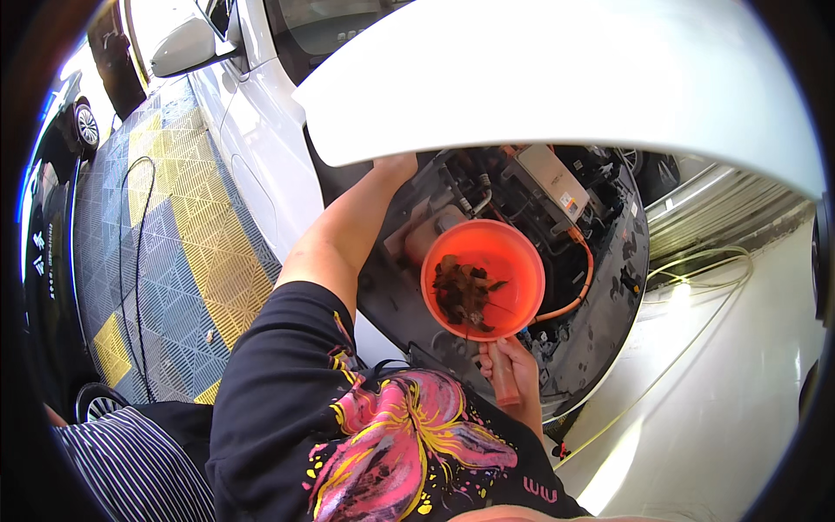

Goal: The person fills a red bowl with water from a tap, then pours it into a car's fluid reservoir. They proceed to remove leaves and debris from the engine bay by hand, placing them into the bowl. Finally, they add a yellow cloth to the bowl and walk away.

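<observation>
My right hand (512, 368) is closed around the handle of a red plastic dipper (530, 267), low in the view. Dry brown leaves and debris (463, 293) lie inside its bowl. The dipper is above the open front compartment of a white car, partly covering the parts below. My left arm reaches under the raised white hood (554, 78); only the wrist end of my left hand (396, 166) shows at the hood's edge, and the fingers are hidden. Near it are hoses and a metal-cased unit (554, 183) with an orange cable (580, 287).
A person in a striped garment (143, 463) is close at the lower left. A black car (52, 261) stands at the far left. A black cable (121, 261) lies on the tiled floor (209, 261); a yellowish hose (685, 359) runs across the pale floor at right.
</observation>
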The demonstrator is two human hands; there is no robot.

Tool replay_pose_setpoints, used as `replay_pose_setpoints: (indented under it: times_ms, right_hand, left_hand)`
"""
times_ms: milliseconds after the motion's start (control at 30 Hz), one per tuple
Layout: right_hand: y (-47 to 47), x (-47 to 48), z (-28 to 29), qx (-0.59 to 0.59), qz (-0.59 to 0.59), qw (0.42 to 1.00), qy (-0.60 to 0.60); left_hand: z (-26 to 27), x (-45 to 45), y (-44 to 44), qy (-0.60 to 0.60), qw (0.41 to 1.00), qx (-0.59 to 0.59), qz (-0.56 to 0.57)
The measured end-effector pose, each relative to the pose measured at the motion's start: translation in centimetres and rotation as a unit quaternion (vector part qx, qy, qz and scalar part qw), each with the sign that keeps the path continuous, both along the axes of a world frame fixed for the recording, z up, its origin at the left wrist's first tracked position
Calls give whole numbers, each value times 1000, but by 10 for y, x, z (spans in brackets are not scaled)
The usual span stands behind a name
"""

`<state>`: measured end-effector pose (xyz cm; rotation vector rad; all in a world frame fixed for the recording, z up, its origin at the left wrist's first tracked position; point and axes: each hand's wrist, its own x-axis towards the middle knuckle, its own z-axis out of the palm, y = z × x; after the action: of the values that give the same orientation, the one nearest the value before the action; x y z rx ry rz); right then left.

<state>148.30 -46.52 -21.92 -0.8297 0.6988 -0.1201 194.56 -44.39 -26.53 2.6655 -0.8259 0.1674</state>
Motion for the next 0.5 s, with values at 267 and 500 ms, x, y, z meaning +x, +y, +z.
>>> replay_pose_setpoints:
  times_ms: [267,500]
  right_hand:
    - [-8,-1,-2,9,-19,1000,2]
    - [-15,4,-3,28,22,999,-28]
  left_hand:
    - [47,-139,44,237,860,-266,-366]
    - [70,-127,80,-155,900,37,-406]
